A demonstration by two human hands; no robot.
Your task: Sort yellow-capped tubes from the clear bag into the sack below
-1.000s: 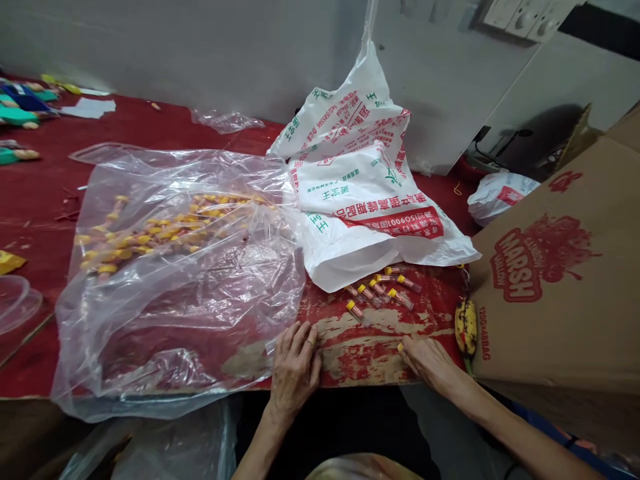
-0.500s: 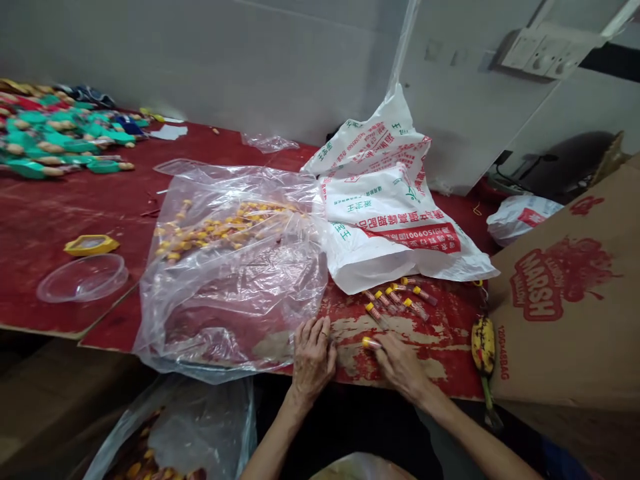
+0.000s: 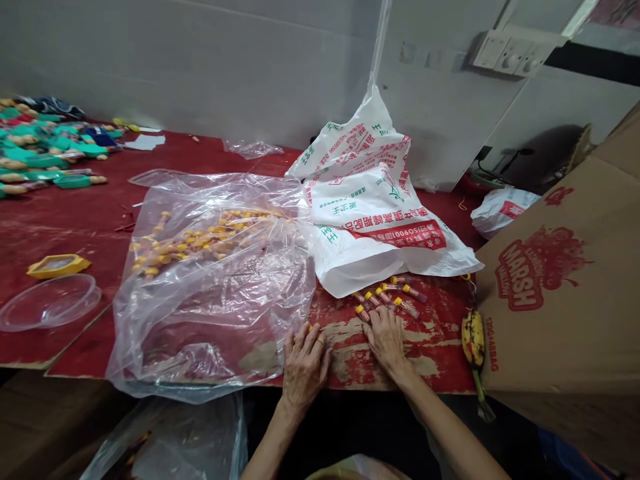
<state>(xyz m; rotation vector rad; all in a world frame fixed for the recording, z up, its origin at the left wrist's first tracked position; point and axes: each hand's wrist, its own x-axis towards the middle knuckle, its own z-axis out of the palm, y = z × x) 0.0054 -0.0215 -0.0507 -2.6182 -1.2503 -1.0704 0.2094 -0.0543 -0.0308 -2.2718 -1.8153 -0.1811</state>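
My left hand (image 3: pixel 303 365) rests palm down at the table's front, by the right edge of a clear plastic bag (image 3: pixel 225 327). Its fingers curl over a small yellow-capped tube, of which only a bit of yellow shows at the fingertips. My right hand (image 3: pixel 387 340) reaches to a loose group of small clear tubes with yellow caps and reddish labels. The fingers are stretched out, thumb apart, beside the nearest tube (image 3: pixel 363 313); contact with it is hard to make out. Many more yellow-capped tubes (image 3: pixel 200 241) lie heaped on the clear bag.
A white printed sack (image 3: pixel 380 220) lies behind the loose tubes. At right stand a cardboard box (image 3: pixel 560 320) and a hanging banana-shaped item (image 3: pixel 473 339). Left are a clear lid (image 3: pixel 50 303), a yellow-framed item (image 3: pixel 59 265) and green pieces (image 3: pixel 45 157). An open plastic bag (image 3: pixel 195 433) hangs below.
My right hand has moved forward to the loose tubes, and the tube it held is gone from its fingers. Yellow now shows at my left fingertips. The camera view has shifted right.
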